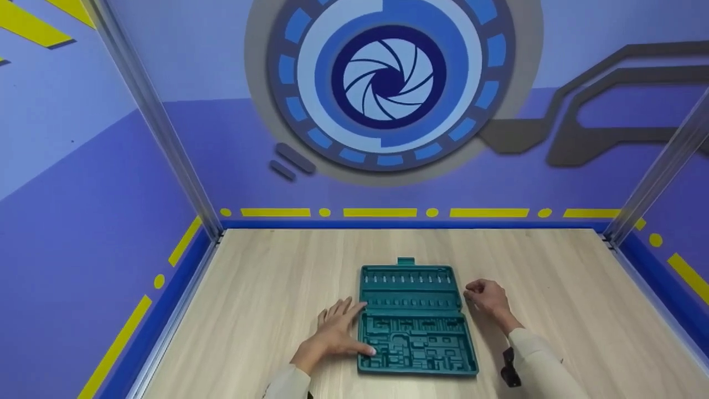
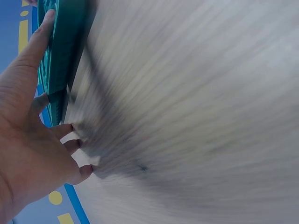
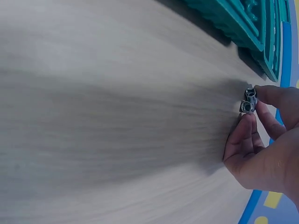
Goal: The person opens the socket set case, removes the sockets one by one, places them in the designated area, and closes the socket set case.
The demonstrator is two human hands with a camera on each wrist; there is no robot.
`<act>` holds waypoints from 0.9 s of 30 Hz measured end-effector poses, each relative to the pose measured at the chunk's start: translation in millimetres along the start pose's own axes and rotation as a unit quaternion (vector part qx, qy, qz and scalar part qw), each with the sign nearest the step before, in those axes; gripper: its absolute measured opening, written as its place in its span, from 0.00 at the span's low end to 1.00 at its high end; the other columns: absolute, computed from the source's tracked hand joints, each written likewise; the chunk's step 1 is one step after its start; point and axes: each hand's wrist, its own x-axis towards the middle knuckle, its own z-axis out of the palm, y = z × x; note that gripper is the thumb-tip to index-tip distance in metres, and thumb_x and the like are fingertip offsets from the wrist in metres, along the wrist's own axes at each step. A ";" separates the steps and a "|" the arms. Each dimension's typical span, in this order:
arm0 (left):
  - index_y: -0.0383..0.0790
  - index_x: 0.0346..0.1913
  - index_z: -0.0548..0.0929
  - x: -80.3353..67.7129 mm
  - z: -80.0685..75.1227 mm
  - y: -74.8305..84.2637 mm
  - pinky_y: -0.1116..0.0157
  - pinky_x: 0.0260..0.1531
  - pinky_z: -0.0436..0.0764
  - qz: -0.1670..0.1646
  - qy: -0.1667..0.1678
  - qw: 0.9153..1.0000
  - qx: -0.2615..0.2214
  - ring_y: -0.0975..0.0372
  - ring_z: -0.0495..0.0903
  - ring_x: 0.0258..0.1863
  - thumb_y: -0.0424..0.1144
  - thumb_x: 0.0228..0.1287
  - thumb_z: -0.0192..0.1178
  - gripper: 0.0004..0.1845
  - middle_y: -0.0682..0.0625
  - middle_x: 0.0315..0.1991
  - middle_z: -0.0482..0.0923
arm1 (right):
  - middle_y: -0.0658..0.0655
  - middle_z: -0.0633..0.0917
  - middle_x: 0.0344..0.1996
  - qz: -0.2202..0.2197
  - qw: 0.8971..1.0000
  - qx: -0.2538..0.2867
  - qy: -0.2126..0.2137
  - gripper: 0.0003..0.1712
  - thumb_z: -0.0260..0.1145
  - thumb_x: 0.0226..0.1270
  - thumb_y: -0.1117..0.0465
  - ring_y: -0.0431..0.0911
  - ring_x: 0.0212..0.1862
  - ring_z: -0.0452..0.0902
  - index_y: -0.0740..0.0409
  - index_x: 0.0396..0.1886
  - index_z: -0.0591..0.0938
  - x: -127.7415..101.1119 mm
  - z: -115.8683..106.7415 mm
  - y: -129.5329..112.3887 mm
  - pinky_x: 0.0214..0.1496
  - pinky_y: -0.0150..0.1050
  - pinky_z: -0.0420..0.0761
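A green plastic tool case [image 1: 416,310] lies unfolded on the table, its moulded recesses facing up. Along its far half runs a row of narrow slots with small silvery marks. My left hand [image 1: 335,335] is spread at the case's left side, thumb on the near half's rim and index finger at the edge by the hinge. The other left fingertips reach down to the tabletop in the left wrist view. To the right of the case, my right hand [image 1: 488,298] pinches two small metal sockets [image 3: 246,107] between thumb and fingers, their open ends showing in the right wrist view.
The light wooden table [image 1: 266,277] is bounded by a patterned back wall [image 1: 194,149] and side walls with metal corner posts. A green latch tab [image 1: 406,261] sticks out from the case's far edge. A black strap piece [image 1: 510,368] shows beside the right sleeve.
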 end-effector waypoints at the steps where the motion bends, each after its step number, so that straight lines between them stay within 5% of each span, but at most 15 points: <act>1: 0.51 0.80 0.60 0.0 -0.1 -0.2 0.32 0.75 0.44 0.000 0.000 1.000 0.000 0.39 0.47 0.81 0.64 0.45 0.78 0.60 0.37 0.82 0.50 | 0.68 0.86 0.39 -0.005 1.000 -0.001 -0.001 0.13 0.65 0.70 0.66 0.51 0.38 0.79 0.74 0.47 0.82 -0.2 -0.4 0.0 0.36 0.37 0.78; 27: 0.50 0.80 0.60 2.9 3.1 -3.2 0.31 0.74 0.45 0.008 0.006 1.000 0.011 0.39 0.48 0.81 0.66 0.45 0.78 0.61 0.37 0.82 0.50 | 0.67 0.86 0.40 -0.008 1.000 -0.013 -0.027 0.15 0.65 0.73 0.63 0.48 0.34 0.79 0.72 0.49 0.81 -3.9 -11.7 9.0 0.33 0.36 0.79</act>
